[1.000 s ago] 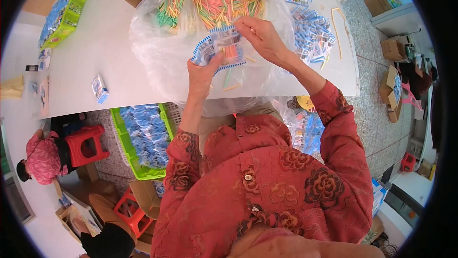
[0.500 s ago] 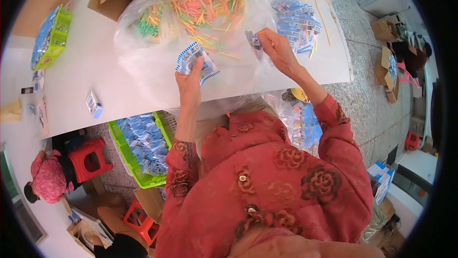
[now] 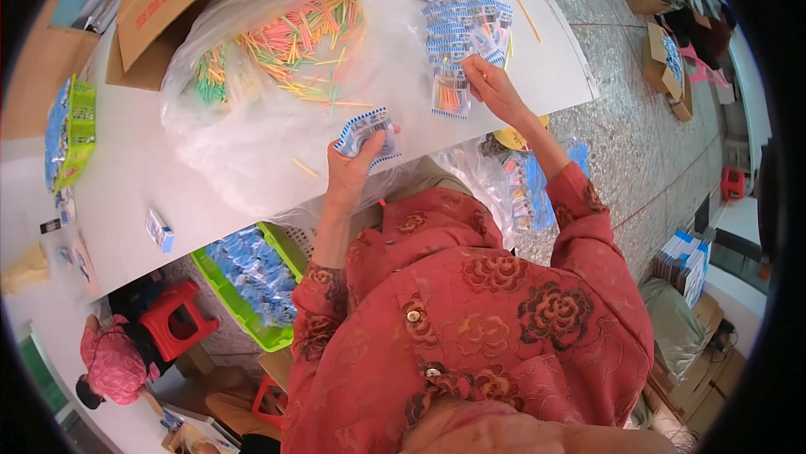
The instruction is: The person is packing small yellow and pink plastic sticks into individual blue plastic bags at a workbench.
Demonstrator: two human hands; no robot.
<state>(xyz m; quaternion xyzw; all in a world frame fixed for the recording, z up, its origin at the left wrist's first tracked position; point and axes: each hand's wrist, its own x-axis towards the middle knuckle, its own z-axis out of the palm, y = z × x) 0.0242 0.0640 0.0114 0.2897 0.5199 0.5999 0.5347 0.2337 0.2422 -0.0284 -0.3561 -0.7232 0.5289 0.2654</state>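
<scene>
My left hand [image 3: 354, 170] is closed around small clear packets with blue-and-white striped ends [image 3: 367, 133], the thumb pressed on top, over the table's front part. My right hand [image 3: 497, 94] has its fingers pinched at the edge of a filled packet [image 3: 451, 91] showing orange-pink sticks inside. That packet lies at the near end of a pile of similar packets [image 3: 470, 15]. Left of the pile, a large clear plastic bag [image 3: 227, 139] lies spread out, with many thin pink, yellow and green sticks [image 3: 294, 30] on it.
An open cardboard box [image 3: 155, 13] stands behind the bag. Green baskets of blue packets are at the table's left [image 3: 81, 136] and below its front edge [image 3: 239, 311]. A small box [image 3: 159, 230] sits front left. A person in pink [image 3: 117, 362] is near a red stool [image 3: 178, 320].
My right hand has carried its packet to the near end of the pile. My left hand keeps its packets. The whole view has shifted, so the table appears further left.
</scene>
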